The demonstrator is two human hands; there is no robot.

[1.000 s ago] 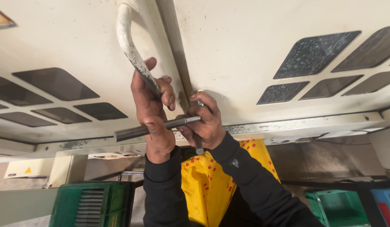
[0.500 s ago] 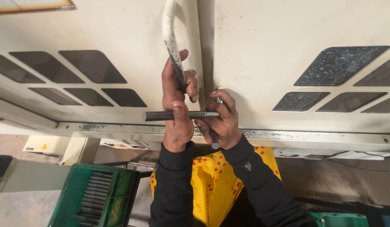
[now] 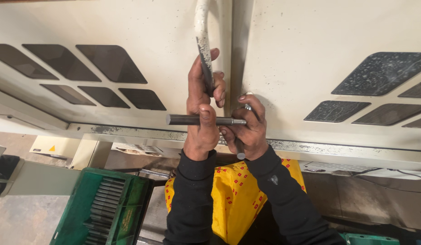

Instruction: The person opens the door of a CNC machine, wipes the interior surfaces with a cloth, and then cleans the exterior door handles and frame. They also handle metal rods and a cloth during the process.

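Step in hand, as judged: working a fastener at the seam between the two cream panels [image 3: 128, 27], with a T-bar tool. The work looks mid-turn, not finished; nothing has come free of the panel.

Left hand [image 3: 202, 111]: clenched. The upper fingers wrap the lower end of the white curved handle [image 3: 202, 31], which rises toward 12 o'clock out of view. The thumb and lower fingers lie over the steel bar [image 3: 185, 120]. The bar runs level, with its free end pointing to 9 o'clock and its other end passing into the right hand.

Right hand [image 3: 247, 129]: closed round the junction of the tool, at 3 o'clock from the left hand and touching it. A short steel stub [image 3: 240, 154] sticks out below the palm at 6 o'clock. The tip at the panel is hidden by the fingers; whether it is seated, I cannot tell.

Next move, judged: it calls for steady pressure into the panel while the bar swings, with the left hand's hold on the handle as a brace.

Surroundings: green tool case [image 3: 104, 211] with rows of dark bits at 7 o'clock; yellow patterned cloth [image 3: 237, 195] at 6 o'clock between the black sleeves; dark diamond vents [image 3: 106, 61] on the panels.
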